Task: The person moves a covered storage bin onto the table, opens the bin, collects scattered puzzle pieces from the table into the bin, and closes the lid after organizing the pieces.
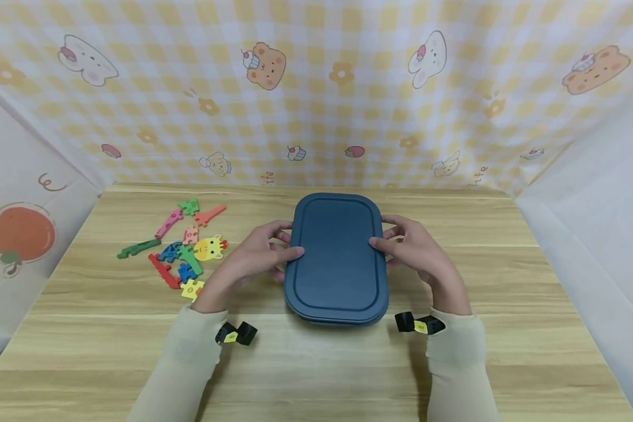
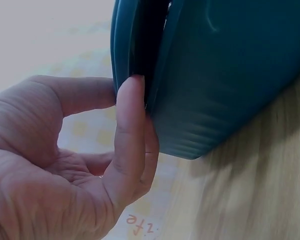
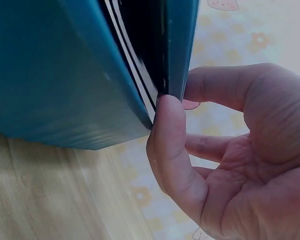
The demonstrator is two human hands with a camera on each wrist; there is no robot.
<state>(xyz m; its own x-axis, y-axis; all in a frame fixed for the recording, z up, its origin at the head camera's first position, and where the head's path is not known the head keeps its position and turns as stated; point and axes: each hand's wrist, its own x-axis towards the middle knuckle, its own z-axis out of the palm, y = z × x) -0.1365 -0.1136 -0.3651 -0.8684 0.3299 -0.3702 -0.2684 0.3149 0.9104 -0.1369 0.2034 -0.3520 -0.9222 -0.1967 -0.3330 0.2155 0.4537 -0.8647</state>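
At the left of the wooden table (image 1: 506,351) lie colourful puzzle pieces (image 1: 190,259), one with a yellow animal face, just beside the left hand (image 1: 255,252), whose thumb and fingers are clamped on the near rim of a dark blue lid (image 1: 337,258). In the middle of the table stands the matching blue box (image 2: 230,80), a gap showing beneath its lid, though what is inside cannot be made out; at the right, the right hand (image 1: 419,249) pinches the lid's opposite edge between thumb and fingers.
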